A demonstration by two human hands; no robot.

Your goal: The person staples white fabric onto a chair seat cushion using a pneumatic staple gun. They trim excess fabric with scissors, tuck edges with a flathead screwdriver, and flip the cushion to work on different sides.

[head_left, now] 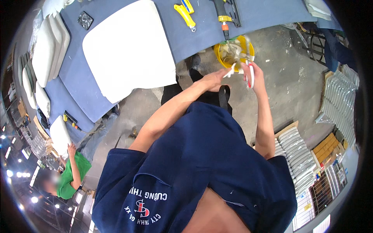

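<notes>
My left hand (216,79) pinches a small white scrap (230,72) of material in front of me. My right hand (252,72) is closed around red-handled scissors (250,73), whose blades point up toward the scrap. Both hands are held over a yellow bucket (248,46) on the concrete floor, filled with pale offcuts. My dark blue shirt fills the lower middle of the view.
A blue-covered worktable (202,31) curves across the top, carrying a large white foam panel (124,50), yellow cutters (185,15) and a yellow-and-black tool (223,17). White pads (44,50) are stacked at left. A person in green (74,174) works lower left. Grey stacked parts (299,155) lie at right.
</notes>
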